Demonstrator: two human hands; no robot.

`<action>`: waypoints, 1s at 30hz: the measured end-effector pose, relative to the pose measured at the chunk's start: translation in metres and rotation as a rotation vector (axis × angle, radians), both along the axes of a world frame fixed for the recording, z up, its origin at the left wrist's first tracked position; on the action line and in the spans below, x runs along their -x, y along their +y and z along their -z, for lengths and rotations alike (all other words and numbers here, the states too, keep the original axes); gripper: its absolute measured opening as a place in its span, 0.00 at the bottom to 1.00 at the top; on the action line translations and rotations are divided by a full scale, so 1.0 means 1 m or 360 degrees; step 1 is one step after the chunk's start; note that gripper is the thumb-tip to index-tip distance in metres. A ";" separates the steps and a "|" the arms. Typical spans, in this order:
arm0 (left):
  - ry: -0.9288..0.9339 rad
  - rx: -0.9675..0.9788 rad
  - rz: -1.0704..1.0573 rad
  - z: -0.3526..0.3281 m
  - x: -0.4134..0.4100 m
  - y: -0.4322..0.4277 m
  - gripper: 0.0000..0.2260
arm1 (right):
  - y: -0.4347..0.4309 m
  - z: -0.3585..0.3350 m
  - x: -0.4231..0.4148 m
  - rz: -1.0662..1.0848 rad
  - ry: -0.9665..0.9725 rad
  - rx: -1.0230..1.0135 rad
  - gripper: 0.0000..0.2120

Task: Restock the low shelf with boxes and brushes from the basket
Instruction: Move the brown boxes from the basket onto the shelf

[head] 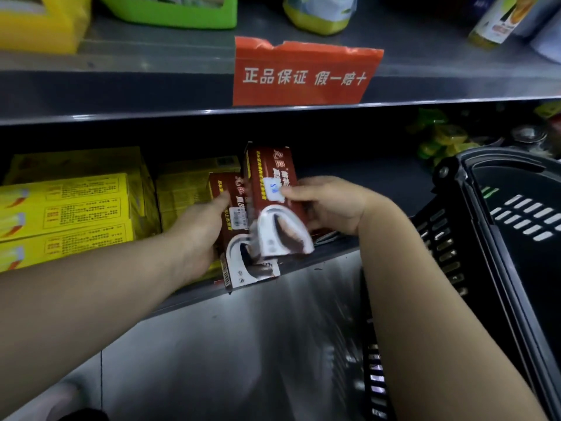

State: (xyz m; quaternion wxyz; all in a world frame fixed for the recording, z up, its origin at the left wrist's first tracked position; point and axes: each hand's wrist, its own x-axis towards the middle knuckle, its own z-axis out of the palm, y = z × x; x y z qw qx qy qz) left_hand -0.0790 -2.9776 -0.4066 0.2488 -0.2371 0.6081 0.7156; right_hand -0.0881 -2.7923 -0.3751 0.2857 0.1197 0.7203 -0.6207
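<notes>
A big grey top shelf runs across the view. A green tub and a yellow bottle sit on it. The low shelf is under it, and it is dark inside.

A black basket stands on the right, close to the low shelf. Its side is full of small slots.

A stack of yellow boxes fills the left part of the low shelf. Some green and yellow packs lie at the far right of it, behind the basket.

A red sign with white writing hangs on the front of the top shelf. Its top edge is torn.

Two brown boxes are at the front of the low shelf, just right of the yellow boxes. Both have a white brush drawn on them. The lower brown box leans, and its bottom end sticks out past the shelf edge. The upper brown box rests over it, tipped a little.

The left hand is on the left side of the lower brown box. One finger lies straight along it. The other fingers are hidden, so the grip cannot be told.

The right hand pinches the upper brown box, thumb on the front and fingers behind it. The thumb tip touches a small white sticker with blue writing.
</notes>
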 end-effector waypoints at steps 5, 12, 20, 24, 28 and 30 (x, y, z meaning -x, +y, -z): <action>0.0066 0.0163 -0.0239 0.011 0.008 -0.005 0.11 | 0.030 -0.008 0.015 0.0104 0.0671 -0.0878 0.16; 0.0129 0.0272 -0.0229 0.019 0.013 -0.012 0.10 | 0.033 0.035 0.015 -0.0374 0.0797 -0.1798 0.20; 0.0149 0.0285 -0.0162 0.019 0.007 -0.004 0.09 | 0.032 0.065 0.009 -0.0661 0.0462 -0.1533 0.25; 0.0120 0.0262 -0.0172 0.017 0.005 -0.002 0.08 | 0.037 0.059 0.005 -0.0747 0.0304 -0.1499 0.46; 0.0084 0.0251 -0.0212 0.014 0.004 0.001 0.09 | 0.034 0.058 0.004 -0.0736 0.0340 -0.1568 0.43; 0.0087 0.0260 -0.0236 0.012 0.004 0.003 0.10 | 0.032 0.055 0.006 -0.0730 0.0361 -0.1526 0.37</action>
